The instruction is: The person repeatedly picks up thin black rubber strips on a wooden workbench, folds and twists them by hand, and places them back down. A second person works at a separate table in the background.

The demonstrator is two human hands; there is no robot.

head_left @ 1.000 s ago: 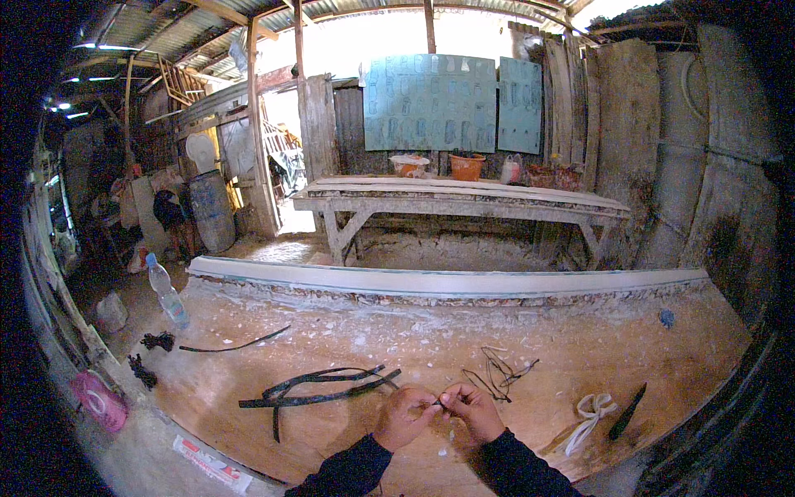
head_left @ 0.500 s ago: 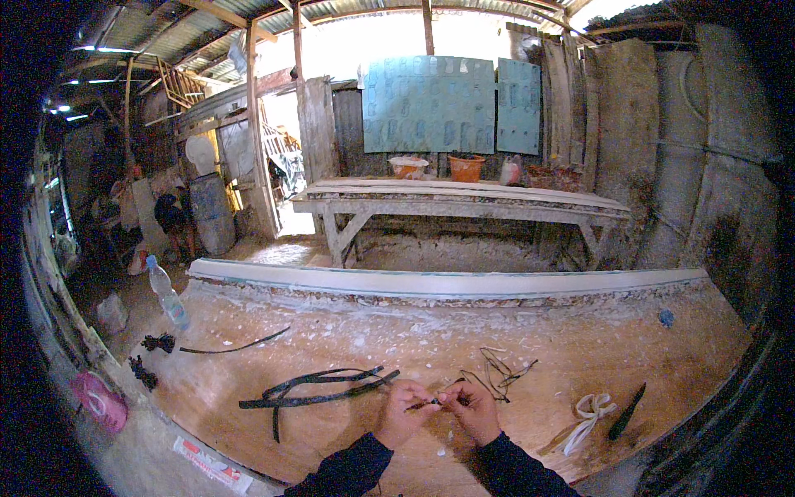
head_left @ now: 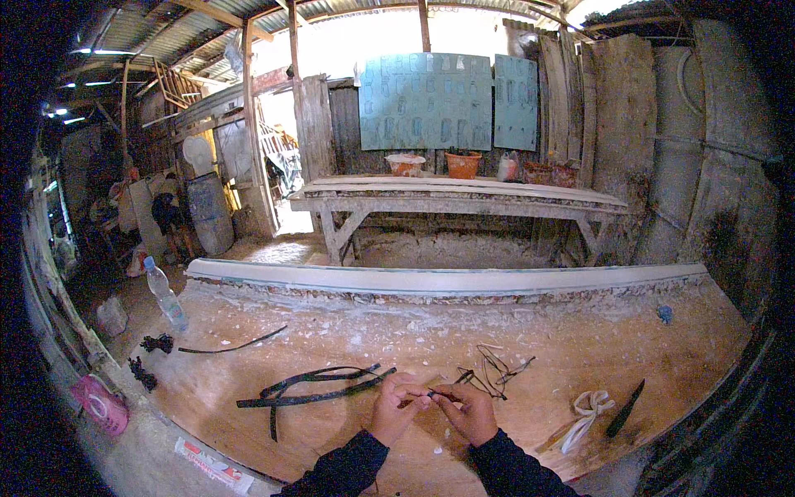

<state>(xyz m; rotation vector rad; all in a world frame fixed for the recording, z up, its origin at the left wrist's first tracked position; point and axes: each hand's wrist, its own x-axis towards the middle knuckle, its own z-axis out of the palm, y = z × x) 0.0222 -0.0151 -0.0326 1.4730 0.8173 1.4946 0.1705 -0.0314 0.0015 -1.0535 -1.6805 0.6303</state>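
Close together over the board's near middle, my left hand (head_left: 395, 412) and my right hand (head_left: 470, 416) pinch a small, thin dark strip (head_left: 430, 395) between their fingertips. Most of it is hidden by the fingers, and its exact kind is too small to make out. Flat black strips (head_left: 286, 402) lie loosely crossed just left of my left hand. Beyond my right hand is a loose tangle of thin dark cord (head_left: 499, 374). Farther right lie a looped white strip (head_left: 586, 417) and a long, dark, blade-shaped thing (head_left: 625, 408).
The wooden board (head_left: 348, 455) has a white raised ledge (head_left: 447, 279) along its far side. Black bundles (head_left: 157, 343), a single black strip (head_left: 236, 341) and a plastic bottle (head_left: 167, 296) are at left, a blue lump (head_left: 664, 314) at right. Behind stands a bench (head_left: 464, 192) with orange tubs.
Both hands stay together with slight finger shifts around the small dark strip. My right hand's fingers have turned a little inward. Things on the board lie as before.
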